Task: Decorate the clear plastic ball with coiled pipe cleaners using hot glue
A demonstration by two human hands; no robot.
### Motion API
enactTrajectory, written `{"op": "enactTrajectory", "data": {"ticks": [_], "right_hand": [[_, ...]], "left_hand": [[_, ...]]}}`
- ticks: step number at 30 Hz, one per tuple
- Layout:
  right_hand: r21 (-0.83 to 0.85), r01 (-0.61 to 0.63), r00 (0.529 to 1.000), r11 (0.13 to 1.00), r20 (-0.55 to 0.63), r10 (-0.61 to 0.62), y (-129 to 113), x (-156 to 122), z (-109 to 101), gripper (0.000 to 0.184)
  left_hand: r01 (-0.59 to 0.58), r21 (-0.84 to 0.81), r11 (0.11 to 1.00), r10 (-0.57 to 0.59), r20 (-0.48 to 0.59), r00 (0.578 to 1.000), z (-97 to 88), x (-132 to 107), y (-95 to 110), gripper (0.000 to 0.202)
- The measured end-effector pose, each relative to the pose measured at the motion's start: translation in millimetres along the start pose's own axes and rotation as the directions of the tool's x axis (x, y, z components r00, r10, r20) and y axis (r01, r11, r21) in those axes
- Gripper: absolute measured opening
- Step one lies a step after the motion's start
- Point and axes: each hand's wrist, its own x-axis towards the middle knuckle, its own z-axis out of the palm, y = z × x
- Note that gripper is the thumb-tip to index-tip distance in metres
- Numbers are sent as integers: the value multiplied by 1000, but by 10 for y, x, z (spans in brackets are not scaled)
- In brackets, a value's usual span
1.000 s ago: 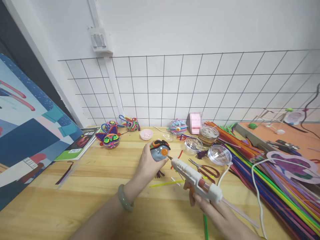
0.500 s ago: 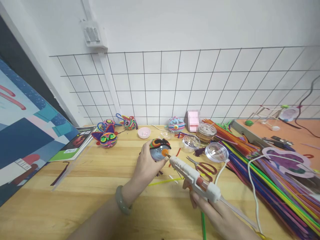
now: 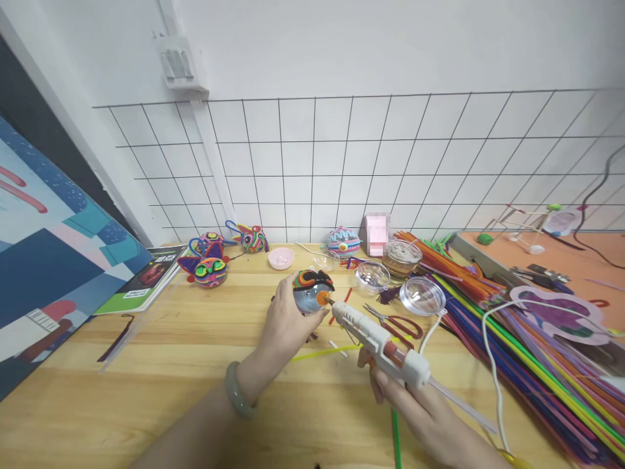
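My left hand (image 3: 288, 319) is closed around a clear plastic ball (image 3: 307, 298), held just above the table. Colourful pipe cleaners in orange, green, red and black cover the ball's top, and an orange coil (image 3: 323, 298) sits on its right side. In my right hand (image 3: 400, 394) is a white hot glue gun (image 3: 374, 335), gripped by its handle with a clear glue stick jutting from the back. The nozzle tip points at the orange coil and appears to touch it. Scissors (image 3: 396, 324) with red-brown handles lie just beyond the glue gun.
Finished pipe-cleaner balls (image 3: 209, 271) stand at the back left. A pink bowl (image 3: 280, 258), clear half-shells (image 3: 422, 295) and a blue-pink ball (image 3: 343, 242) lie along the back. Bundled pipe cleaners (image 3: 517, 365) fill the right, crossed by a white cord (image 3: 493, 352). Books (image 3: 141, 280) lie left.
Almost everything holds still. The glue gun's rear has shifted very slightly, while its nozzle stays at the orange coil. The camera view has moved a little.
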Motion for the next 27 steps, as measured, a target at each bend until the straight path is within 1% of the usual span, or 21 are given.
{"op": "enactTrajectory", "data": {"ticks": [10,16,19,23,27], "right_hand": [[0,-7,1000,1000,17,7,-10,5,-3,26],[-3,-11,1000,1000,15,12,22,-2,-10,25],[-7,-7,1000,1000,18,7,3,-1,-11,25],[2,17,1000,1000,3,-17,-38,12,-13,27],[7,-4,1000,1000,-22,4,-24,11,-12,29]], "left_hand": [[7,-10,1000,-7,10,1000,17,3,-22,70],[-4,-26,1000,5,5,1000,4,5,-20,65],[4,-27,1000,-4,1,1000,0,5,-14,67],[16,-22,1000,-16,7,1000,7,0,-8,69],[-1,-33,999,1,3,1000,12,0,-19,67]]}}
